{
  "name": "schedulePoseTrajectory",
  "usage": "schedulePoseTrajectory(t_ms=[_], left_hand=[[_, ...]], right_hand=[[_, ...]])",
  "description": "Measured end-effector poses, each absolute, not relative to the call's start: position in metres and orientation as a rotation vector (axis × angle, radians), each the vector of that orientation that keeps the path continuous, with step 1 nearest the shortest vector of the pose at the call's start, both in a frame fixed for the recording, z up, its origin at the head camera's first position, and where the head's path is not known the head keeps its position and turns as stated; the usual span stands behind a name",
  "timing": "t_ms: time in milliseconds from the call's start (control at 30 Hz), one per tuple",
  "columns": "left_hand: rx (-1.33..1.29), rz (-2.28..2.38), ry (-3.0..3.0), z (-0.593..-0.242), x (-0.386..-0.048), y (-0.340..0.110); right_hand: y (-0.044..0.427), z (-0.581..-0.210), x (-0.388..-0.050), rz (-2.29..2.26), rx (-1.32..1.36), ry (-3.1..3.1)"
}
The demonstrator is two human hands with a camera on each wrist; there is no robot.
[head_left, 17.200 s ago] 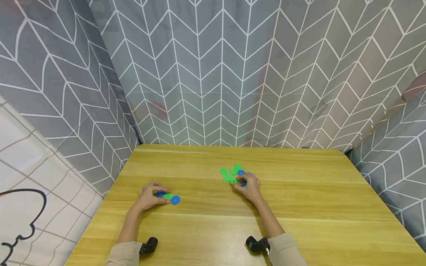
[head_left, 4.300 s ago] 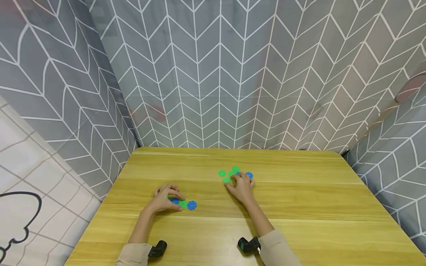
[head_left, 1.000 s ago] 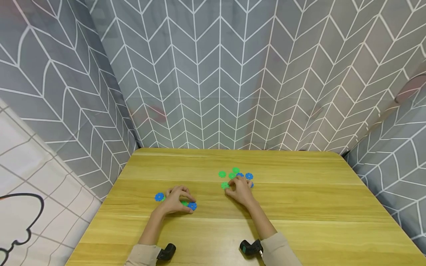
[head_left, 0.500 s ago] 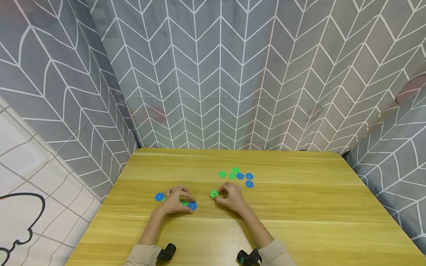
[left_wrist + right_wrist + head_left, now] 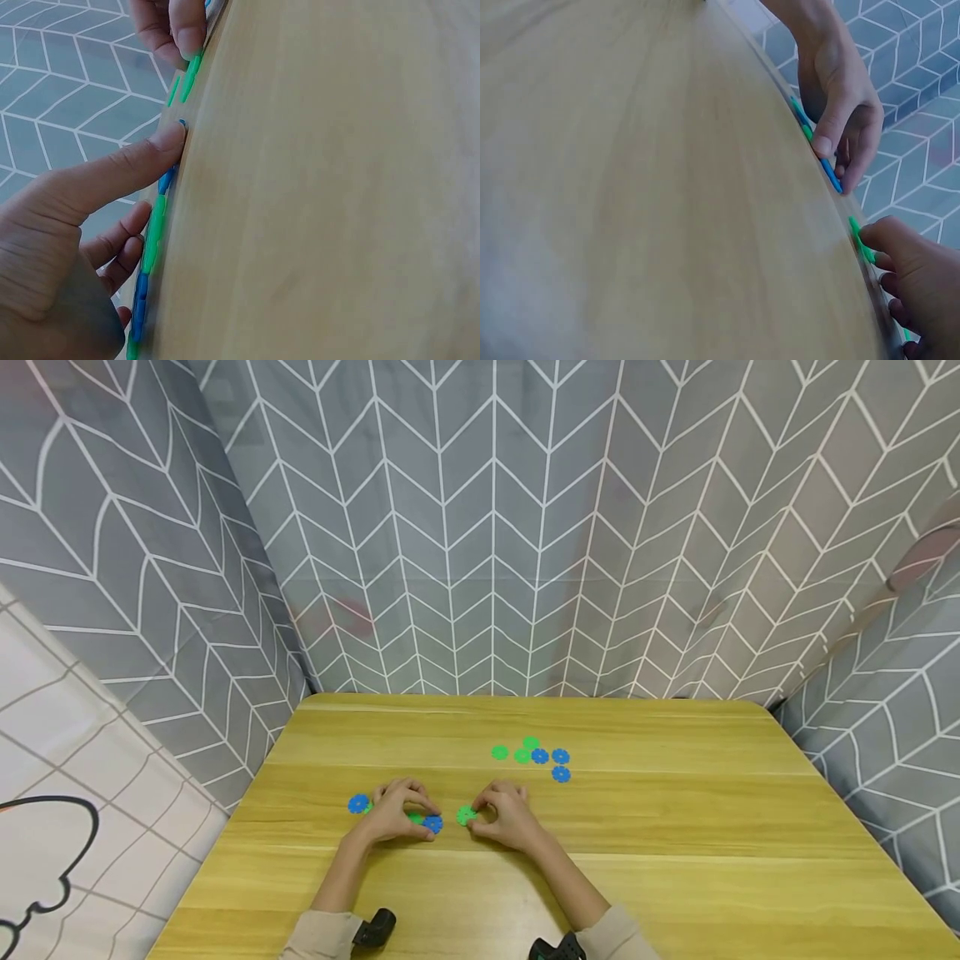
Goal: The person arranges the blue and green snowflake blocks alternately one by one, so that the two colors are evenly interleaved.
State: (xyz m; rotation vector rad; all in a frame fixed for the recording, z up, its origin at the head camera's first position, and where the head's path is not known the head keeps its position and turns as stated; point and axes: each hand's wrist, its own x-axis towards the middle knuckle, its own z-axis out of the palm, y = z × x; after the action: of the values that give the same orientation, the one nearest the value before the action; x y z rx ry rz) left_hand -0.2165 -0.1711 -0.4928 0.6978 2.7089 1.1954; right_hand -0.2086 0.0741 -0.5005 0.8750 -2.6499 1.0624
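My right hand [image 5: 508, 815] pinches a green notched plastic disc [image 5: 465, 815] between thumb and fingers, just above or on the table. To its left, a row of linked blue and green discs lies flat, and my left hand [image 5: 393, 814] covers its middle. The left thumb and fingers hold the row's right-end blue disc [image 5: 432, 824] by its edges. At the left end another blue disc [image 5: 358, 803] shows. A small gap separates the green disc from the row. The left wrist view shows the linked green disc [image 5: 154, 236] edge-on beneath the left hand.
Behind my right hand lie several loose discs: green ones, among them a green disc [image 5: 499, 752], and blue ones, among them a blue disc [image 5: 561, 774]. The wooden table [image 5: 675, 827] ends at a grey patterned curtain [image 5: 480, 568]. Each wrist carries a black camera.
My right hand has brought a green disc leftward and nearer from the loose group, close to the row. Since the oldest frame the row has grown longer, and my left hand has shifted right.
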Motion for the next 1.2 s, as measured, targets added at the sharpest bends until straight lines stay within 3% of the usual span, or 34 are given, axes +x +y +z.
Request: schedulePoseTrajectory(t_ms=[1200], left_hand=[[0.689, 1.212, 2.706, -0.496, -0.217, -0.172]], right_hand=[[0.063, -0.503, -0.202, 0.987, 0.896, -2.667]])
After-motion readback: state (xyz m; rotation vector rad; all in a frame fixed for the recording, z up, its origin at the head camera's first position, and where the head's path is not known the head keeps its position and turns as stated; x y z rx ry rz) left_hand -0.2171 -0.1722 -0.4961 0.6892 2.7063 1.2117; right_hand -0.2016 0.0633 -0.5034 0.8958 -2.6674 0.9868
